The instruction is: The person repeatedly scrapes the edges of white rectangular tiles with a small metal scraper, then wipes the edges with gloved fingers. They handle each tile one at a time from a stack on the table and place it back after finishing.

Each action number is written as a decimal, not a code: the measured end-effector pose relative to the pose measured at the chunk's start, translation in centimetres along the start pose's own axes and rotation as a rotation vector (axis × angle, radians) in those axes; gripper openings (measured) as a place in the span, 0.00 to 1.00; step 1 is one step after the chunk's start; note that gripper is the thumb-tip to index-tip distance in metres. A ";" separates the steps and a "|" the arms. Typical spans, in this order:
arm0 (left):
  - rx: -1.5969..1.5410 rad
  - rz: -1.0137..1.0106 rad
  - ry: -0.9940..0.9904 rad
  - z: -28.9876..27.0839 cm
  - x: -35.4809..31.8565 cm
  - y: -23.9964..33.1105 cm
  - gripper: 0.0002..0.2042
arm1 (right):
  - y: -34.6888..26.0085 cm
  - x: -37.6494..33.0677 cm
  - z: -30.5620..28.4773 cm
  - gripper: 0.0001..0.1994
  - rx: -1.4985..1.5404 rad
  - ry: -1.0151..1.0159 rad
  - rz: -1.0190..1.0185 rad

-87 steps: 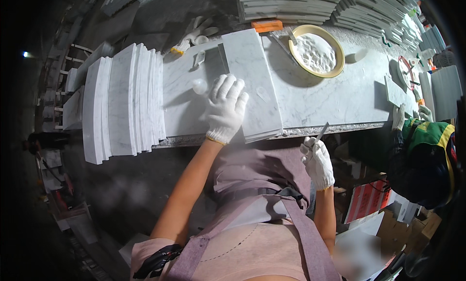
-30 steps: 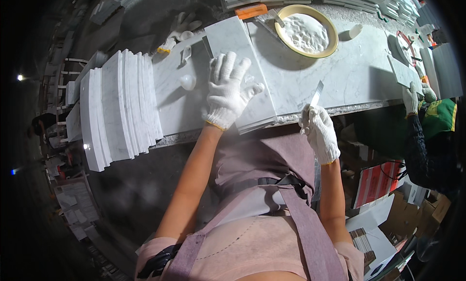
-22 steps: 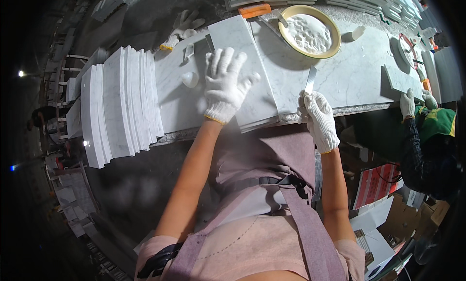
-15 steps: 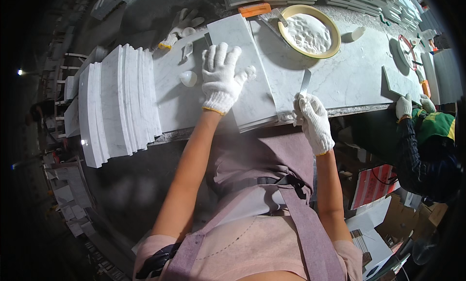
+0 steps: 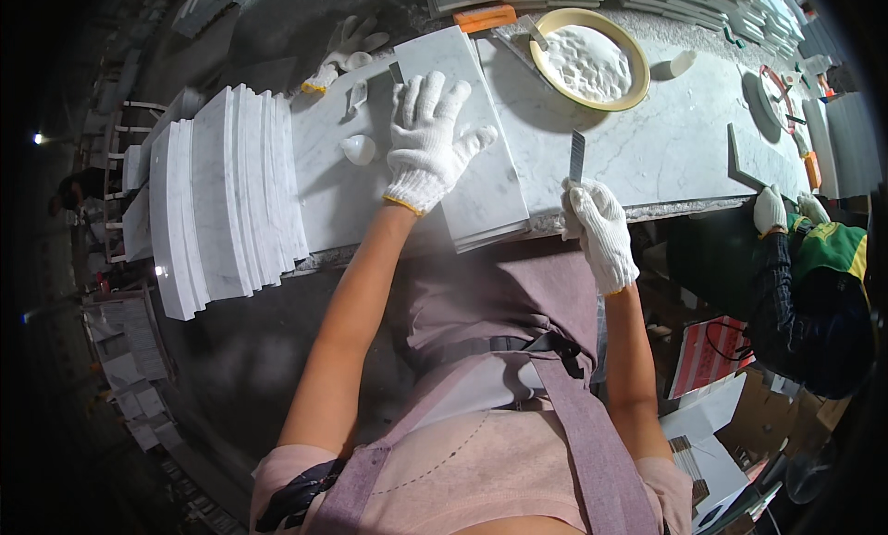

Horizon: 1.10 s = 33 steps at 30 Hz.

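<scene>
Marble slab (image 5: 481,156) same spot; right hand (image 5: 599,230) w/ blade (image 5: 576,158) moved closer.

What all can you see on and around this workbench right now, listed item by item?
marble slab: one, white-grey, bench front, under the left hand
stacked slabs: one row, white, bench's left end
bowl: one, yellow rim, white paste inside, bench back
spare glove: one, white, behind the slab
small cup: one, white, left of the slab
co-worker's gloved hands: two, white, far right
left hand: white glove, flat on the slab
right hand: white glove, gripping a thin blade
</scene>
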<state>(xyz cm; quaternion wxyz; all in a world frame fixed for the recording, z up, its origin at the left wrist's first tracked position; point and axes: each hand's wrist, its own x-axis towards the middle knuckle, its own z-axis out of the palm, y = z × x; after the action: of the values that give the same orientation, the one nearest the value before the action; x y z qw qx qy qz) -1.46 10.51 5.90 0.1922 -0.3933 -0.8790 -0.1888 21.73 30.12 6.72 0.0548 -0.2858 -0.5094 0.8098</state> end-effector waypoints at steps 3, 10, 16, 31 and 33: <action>-0.006 -0.091 -0.043 0.4 0.1 -0.3 0.32 | -0.4 0.8 0.7 0.19 -0.129 -0.002 -0.036; -0.057 -0.072 0.006 -0.6 -0.6 -1.7 0.36 | -2.5 4.3 2.3 0.24 -0.508 -0.075 -0.219; -0.077 -0.184 -0.097 -0.6 -1.1 -1.8 0.38 | -3.4 5.7 2.0 0.29 -0.587 -0.138 -0.218; -0.186 -0.286 0.002 0.8 -1.0 -2.3 0.39 | -4.0 6.0 2.4 0.28 -0.443 -0.145 -0.073; -0.171 -0.287 0.006 0.9 -0.5 -2.3 0.39 | -4.1 6.5 2.6 0.29 -0.471 -0.184 -0.083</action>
<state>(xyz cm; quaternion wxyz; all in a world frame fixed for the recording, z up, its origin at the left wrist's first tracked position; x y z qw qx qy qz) -3.07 9.19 4.50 0.1316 -0.2781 -0.9063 -0.2897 14.17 32.47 8.44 -0.0266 -0.1944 -0.6983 0.6883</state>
